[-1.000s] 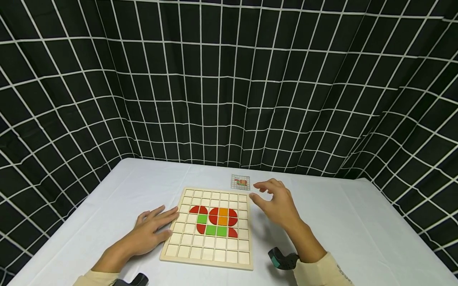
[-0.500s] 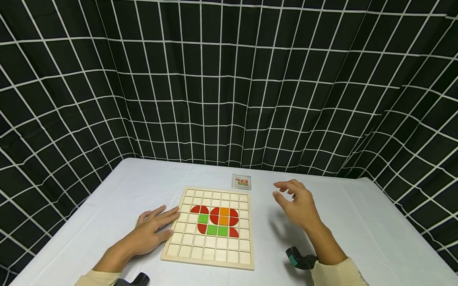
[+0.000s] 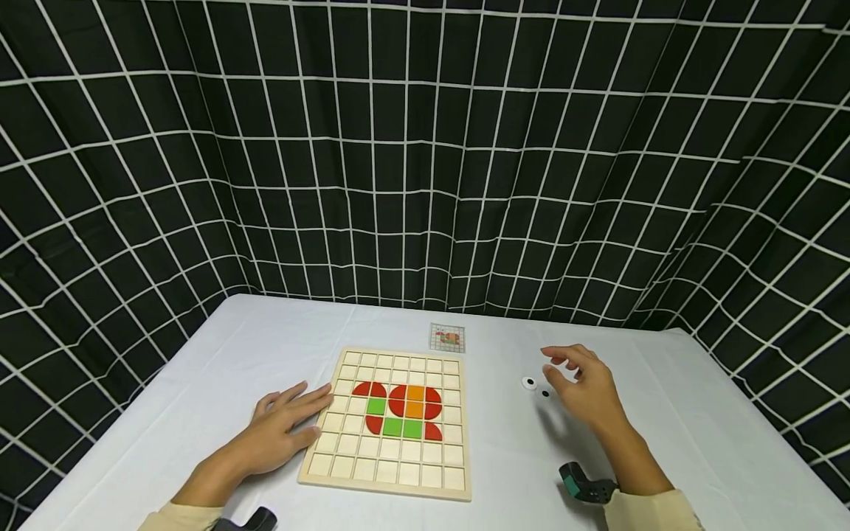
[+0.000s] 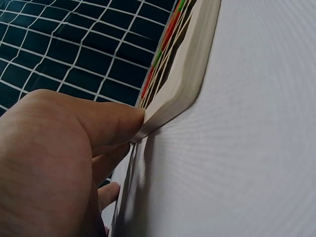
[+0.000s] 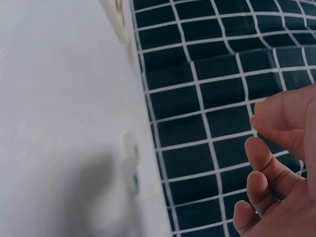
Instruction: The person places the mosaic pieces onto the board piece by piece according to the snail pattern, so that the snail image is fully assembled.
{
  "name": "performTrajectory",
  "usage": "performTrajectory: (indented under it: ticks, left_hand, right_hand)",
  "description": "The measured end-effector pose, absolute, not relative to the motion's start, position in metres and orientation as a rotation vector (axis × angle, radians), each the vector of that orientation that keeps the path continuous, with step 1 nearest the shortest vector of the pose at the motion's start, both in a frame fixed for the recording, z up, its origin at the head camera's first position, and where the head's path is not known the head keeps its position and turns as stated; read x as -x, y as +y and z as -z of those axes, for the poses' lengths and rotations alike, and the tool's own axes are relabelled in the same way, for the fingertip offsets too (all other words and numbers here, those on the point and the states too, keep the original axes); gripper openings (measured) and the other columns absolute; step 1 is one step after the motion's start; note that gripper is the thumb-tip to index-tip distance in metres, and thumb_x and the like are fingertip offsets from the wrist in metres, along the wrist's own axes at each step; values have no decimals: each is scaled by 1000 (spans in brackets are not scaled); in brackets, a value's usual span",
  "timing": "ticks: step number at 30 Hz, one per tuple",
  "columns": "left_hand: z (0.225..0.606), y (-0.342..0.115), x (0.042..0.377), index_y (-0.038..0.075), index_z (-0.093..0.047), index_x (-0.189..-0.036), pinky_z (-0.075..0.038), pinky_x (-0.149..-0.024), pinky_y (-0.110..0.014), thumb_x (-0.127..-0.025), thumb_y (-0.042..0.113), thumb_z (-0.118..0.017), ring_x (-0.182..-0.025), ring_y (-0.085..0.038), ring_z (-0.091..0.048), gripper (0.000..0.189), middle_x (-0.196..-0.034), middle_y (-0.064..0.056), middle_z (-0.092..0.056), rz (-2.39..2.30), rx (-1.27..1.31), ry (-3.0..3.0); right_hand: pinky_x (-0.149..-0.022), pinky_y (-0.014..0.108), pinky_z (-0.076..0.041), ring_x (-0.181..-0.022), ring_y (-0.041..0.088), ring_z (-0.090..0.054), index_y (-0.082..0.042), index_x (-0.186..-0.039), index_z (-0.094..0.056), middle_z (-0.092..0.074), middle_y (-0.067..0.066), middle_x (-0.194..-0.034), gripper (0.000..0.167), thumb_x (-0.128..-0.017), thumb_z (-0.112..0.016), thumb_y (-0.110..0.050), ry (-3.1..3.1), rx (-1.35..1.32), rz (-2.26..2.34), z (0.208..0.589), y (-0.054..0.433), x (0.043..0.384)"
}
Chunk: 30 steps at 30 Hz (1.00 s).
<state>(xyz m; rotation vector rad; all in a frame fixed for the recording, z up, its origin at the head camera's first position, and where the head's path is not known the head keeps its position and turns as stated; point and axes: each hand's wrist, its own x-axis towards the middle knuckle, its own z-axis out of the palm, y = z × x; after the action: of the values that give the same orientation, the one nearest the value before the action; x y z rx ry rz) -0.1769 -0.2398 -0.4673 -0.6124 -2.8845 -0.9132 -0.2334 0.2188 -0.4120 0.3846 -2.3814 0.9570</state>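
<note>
A light wooden grid board (image 3: pixel 372 469) lies on the table, holding red, orange and green pieces in its middle cells. My left hand (image 3: pixel 279 431) rests with extended fingers at the board's left edge; in the left wrist view its thumb (image 4: pixel 116 121) meets the rim near a corner. To the right of the board, over the table, my right hand (image 3: pixel 584 387) has loosely bent fingers, with a gap between thumb and index and nothing held. Just left of its thumb lie two small white discs with black centres, one disc (image 3: pixel 529 383) farther back than the other disc (image 3: pixel 545 394).
Behind the board lies a small card (image 3: pixel 447 338) printed with a gridded, coloured pattern. A white cloth covers the table (image 3: pixel 690 420). Black curtain with white grid lines (image 3: pixel 425 162) stands around the back and sides.
My right hand has moved right, away from the board. The two white discs now show on the table where the hand was. My left hand and the pieces on the board stay put.
</note>
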Motion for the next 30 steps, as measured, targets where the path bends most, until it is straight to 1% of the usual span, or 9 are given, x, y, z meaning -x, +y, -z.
performTrajectory:
  ticks: [4, 7, 13, 16, 20, 23, 26, 30]
  left_hand:
    - [468, -240, 177, 12, -54, -139, -4, -105, -58, -94, 19, -60, -140, -38, -22, 46, -150, 0, -40, 898, 614, -2884]
    - [468, -240, 178, 12, -54, -139, -4, -105, -59, -94, 19, -60, -140, -38, -21, 46, -150, 0, -40, 900, 618, -2882]
    - [468, -240, 178, 13, -53, -140, -5, -105, -59, -94, 19, -60, -140, -38, -22, 46, -150, 1, -40, 892, 617, -2879]
    - [468, -240, 177, 12, -53, -140, -4, -105, -59, -94, 19, -60, -140, -38, -22, 47, -150, 1, -40, 899, 622, -2880]
    - [468, -240, 177, 10, -53, -140, -3, -105, -59, -94, 19, -61, -140, -39, -21, 47, -150, 0, -39, 921, 635, -2872]
    - [468, -240, 177, 10, -53, -140, -3, -105, -59, -94, 19, -61, -140, -38, -21, 47, -150, 0, -39, 929, 639, -2866]
    - [468, -240, 177, 11, -53, -140, -3, -105, -59, -94, 19, -61, -140, -38, -21, 48, -150, 1, -38, 933, 637, -2866]
    - [468, -239, 177, 11, -53, -140, -2, -105, -59, -94, 19, -61, -140, -38, -20, 48, -150, 1, -38, 939, 634, -2867]
  right_hand:
    - [-65, 33, -41, -78, 23, -48, -5, -103, -73, -64, 7, -88, 22, -82, -72, -2, -2398, -352, -953, 421, 225, 234]
    - [-66, 36, -41, -79, 22, -49, -4, -104, -73, -64, 7, -88, 21, -83, -73, -4, -2413, -338, -953, 426, 228, 235]
    - [-69, 39, -41, -84, 25, -51, -2, -106, -72, -63, 7, -89, 23, -84, -73, -9, -2502, -281, -943, 439, 235, 238]
    - [-70, 40, -40, -83, 26, -52, -1, -104, -72, -62, 6, -87, 24, -83, -74, -13, -2566, -254, -896, 447, 237, 240]
    - [-72, 42, -41, -85, 27, -52, -1, -99, -72, -63, 7, -89, 28, -83, -76, -23, -2666, -216, -812, 454, 239, 243]
    - [-74, 44, -42, -89, 28, -51, -2, -95, -72, -62, 7, -91, 29, -82, -77, -27, -2731, -182, -767, 457, 240, 243]
    - [-74, 44, -41, -87, 28, -51, -3, -94, -72, -60, 7, -89, 25, -81, -77, -24, -2750, -173, -749, 458, 239, 244]
    - [-74, 43, -41, -87, 27, -51, -5, -98, -73, -59, 5, -89, 20, -81, -74, -16, -2752, -191, -764, 459, 239, 244]
